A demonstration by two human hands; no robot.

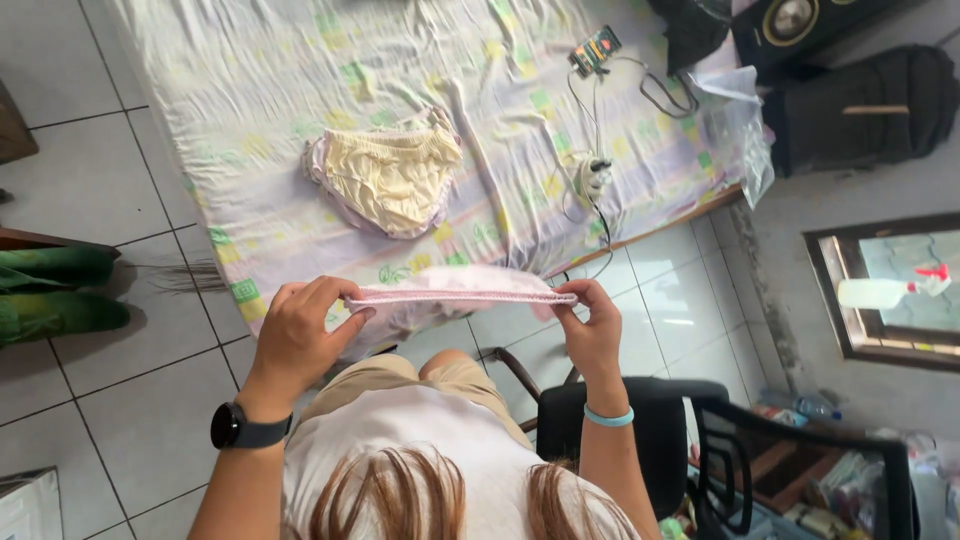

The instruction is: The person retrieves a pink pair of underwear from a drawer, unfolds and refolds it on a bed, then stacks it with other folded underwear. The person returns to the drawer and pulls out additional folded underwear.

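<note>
Single head cam, looking steeply down past the wearer's chest, close on the hands, bed (250,80) and tiled floor (130,400) beyond.

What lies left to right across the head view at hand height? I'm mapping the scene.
Green cloth → left hand → pink garment → right hand → spray bottle.

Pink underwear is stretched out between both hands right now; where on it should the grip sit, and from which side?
Grip the pink underwear at the two ends of its waistband, where the left hand and right hand already pinch it, coming from the near side. The elastic edge runs straight and taut there, while the fabric beyond it hangs loose over the bedsheet.
</note>
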